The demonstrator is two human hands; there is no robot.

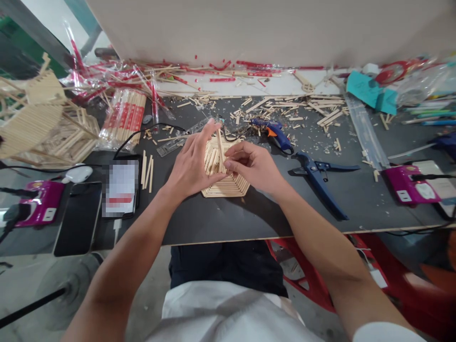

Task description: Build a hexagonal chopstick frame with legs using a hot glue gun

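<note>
The right hand (254, 166) pinches a thin wooden stick (220, 151) between thumb and fingers, holding it across the hexagonal stick panel (228, 186) that lies flat on the table (221, 218) under both hands. The left hand (190, 164) is spread open, holding nothing, its fingers pressing on the panel's left side. The stick could slip askew, or the panel could slide on the smooth dark surface if that steadying pressure eases. Just beyond the right hand lies a blue glue gun (274, 133); brushing its nozzle could burn a finger if it is hot. Blue-handled cutters (318, 178) lie right of that hand. The panel is pale, ridged, built of parallel bamboo-like sticks; splintery offcuts (285, 107) litter the far side.
</note>
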